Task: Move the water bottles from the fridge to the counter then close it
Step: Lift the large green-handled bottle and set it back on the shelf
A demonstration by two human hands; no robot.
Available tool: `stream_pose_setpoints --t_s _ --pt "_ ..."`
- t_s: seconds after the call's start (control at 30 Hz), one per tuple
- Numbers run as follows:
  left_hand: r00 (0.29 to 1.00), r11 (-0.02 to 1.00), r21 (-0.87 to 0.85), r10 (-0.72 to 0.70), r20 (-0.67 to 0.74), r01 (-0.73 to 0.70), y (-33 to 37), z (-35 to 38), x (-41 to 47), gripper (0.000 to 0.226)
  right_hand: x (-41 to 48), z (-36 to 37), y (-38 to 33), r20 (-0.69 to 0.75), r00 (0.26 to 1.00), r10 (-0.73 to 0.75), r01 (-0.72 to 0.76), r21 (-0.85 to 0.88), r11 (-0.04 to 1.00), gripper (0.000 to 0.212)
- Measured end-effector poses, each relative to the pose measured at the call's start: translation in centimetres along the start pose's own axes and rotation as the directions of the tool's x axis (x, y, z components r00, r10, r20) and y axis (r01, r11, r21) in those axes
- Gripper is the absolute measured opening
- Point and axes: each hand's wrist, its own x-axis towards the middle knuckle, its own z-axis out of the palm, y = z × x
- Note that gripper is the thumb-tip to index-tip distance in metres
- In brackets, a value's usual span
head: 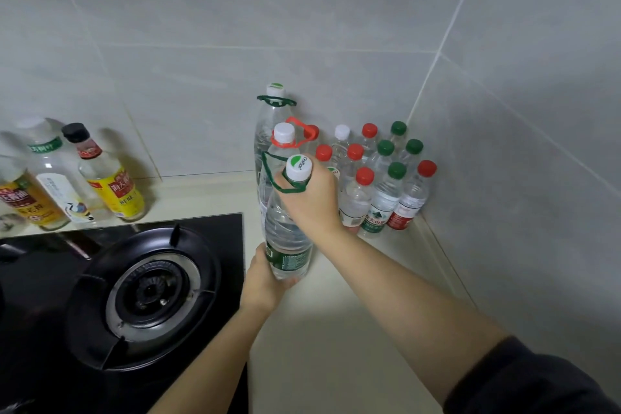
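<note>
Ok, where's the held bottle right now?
Head view, centre: the large bottle is held with the right hand at its neck and left hand at its base, just right of the stove.

Condiment bottles (pixel 111 185) stand just behind a black gas stove (pixel 148 292)

Large clear water bottle (pixel 287 228), white cap, green label, upright, held at neck and base over the counter (pixel 336 329), two large bottles (pixel 268 124) behind it, small red-, green- and white-capped bottles (pixel 383 178) clustered in the counter's back right corner
</note>
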Motion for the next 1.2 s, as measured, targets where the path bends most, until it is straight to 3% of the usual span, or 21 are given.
stream_pose_setpoints --t_s 0.23,0.4,0.53,0.73,0.93,1.03,1.13,1.2 --pt "0.998 0.999 0.031 0.025 0.053 -0.026 -0.7 -0.7 1.0 0.087 0.0 0.8 0.5 -0.014 0.999 -0.030 0.029 -0.030 0.999 0.022" --pt "0.998 0.998 0.035 0.049 0.028 -0.050 -0.4 -0.7 0.3 0.093 -0.7 0.4 0.8 0.040 0.999 0.025 -0.026 0.008 1.000 0.021" --pt "0.993 0.993 0.018 0.118 -0.006 -0.118 0.0 -0.9 0.2 0.086 -1.5 0.1 1.7 0.097 0.993 0.062 -0.066 0.042 0.997 0.044" --pt "0.994 0.996 0.046 0.078 0.075 -0.081 -0.1 -1.4 1.3 0.084 -1.9 -1.0 1.6 0.196 0.977 0.087 -0.085 -0.015 0.996 0.049" --pt "0.992 0.997 0.034 0.063 0.107 -0.067 0.1 -1.7 0.0 0.089 -4.4 -2.9 1.8 0.294 0.942 0.160 -0.163 -0.016 0.987 0.078" --pt "0.993 0.992 -0.026 0.120 0.009 -0.120 0.3 -2.4 -2.2 0.089 -6.8 -5.4 2.6 0.266 0.931 0.249 -0.260 0.005 0.966 0.082" --pt "0.985 0.987 -0.043 0.153 -0.078 -0.156 0.5 -3.3 -4.7 0.100 -9.5 -8.5 3.3 0.176 0.935 0.309 -0.314 0.000 0.949 0.072" --pt "0.970 0.971 -0.055 0.227 -0.084 -0.232 0.8 -3.9 -6.3 0.091 -11.1 -10.5 3.4 0.133 0.933 0.334 -0.334 -0.020 0.942 0.068"
